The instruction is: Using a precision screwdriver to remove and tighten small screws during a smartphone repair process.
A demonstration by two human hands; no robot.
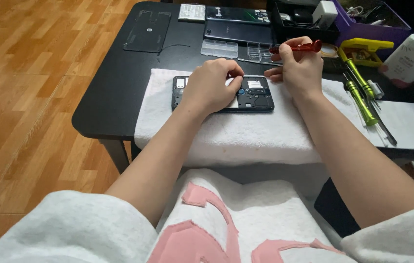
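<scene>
- We count one opened phone [253,97], two green-handled screwdrivers [360,95], one red-handled screwdriver [298,47], two clear parts trays [219,48], two whole phones [238,23] lying side by side at the far edge of the table [114,92], and one detached back cover [147,31] at its far left corner
- The opened phone lies flat on a white towel [246,134] that covers the near edge of the black table, about midway along that edge, its long side running left to right
- Our left hand [212,87] rests directly on top of the phone's left and middle part, fingers curled, with the fingertips pinched together over its upper edge; whether something small sits between them we cannot tell
- Our right hand [298,70] is just beyond the phone's right end, not touching it, clenched around the red-handled screwdriver, which lies crosswise above the knuckles
- The phone shows a dark inner frame with its back removed; a white panel, a small blue spot and a dark camera block are visible at its uncovered right end
- The green-handled screwdrivers lie on the towel near the table's right edge, well apart from the phone
</scene>
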